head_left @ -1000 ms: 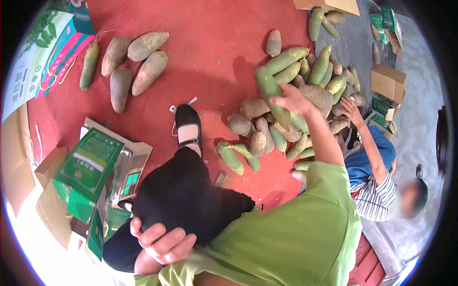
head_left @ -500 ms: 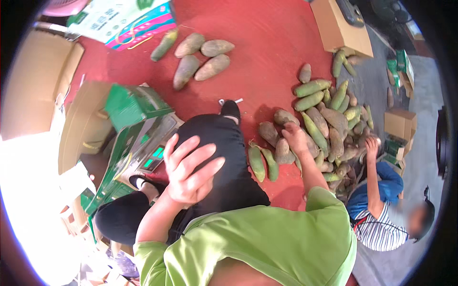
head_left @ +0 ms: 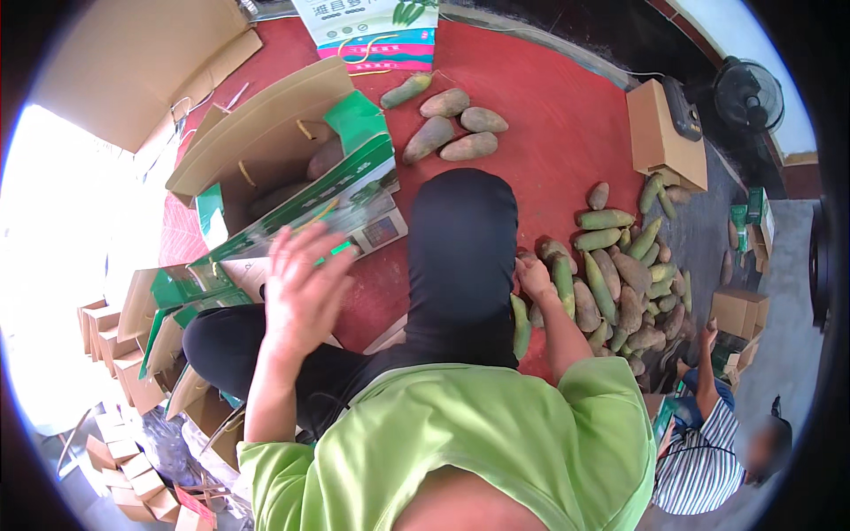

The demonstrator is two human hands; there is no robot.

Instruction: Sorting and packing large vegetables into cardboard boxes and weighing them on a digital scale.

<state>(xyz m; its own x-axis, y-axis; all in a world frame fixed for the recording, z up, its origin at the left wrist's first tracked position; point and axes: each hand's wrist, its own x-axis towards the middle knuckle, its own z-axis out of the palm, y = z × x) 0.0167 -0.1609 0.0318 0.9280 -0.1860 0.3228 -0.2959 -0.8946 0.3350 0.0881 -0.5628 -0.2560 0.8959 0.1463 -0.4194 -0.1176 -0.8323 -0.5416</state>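
Observation:
My left hand (head_left: 305,288) is raised over the front of a green and brown carton (head_left: 283,159), slightly smeared by motion. Its fingers are stretched and hold nothing. The carton is open-topped, has cord handles, and contains brownish roots (head_left: 328,157). Beside it is a scale (head_left: 382,232) with a lit green display. My right hand (head_left: 535,278) reaches past my knee to the near-left edge of a pile of green radishes (head_left: 565,288) and brown, soil-coated roots (head_left: 586,306). Its fingers are curled; what they grip is partly hidden.
Several brown roots (head_left: 469,146) and one green radish (head_left: 407,91) lie ahead on the red floor (head_left: 549,115). Behind them stands a printed gift box (head_left: 372,35). A cardboard box (head_left: 660,142) is at far right. Another person (head_left: 704,456) works beyond the pile.
My view has turned, bringing more of the open carton into sight. My left hand has moved towards the carton and scale. The right hand has shifted to the pile's left edge.

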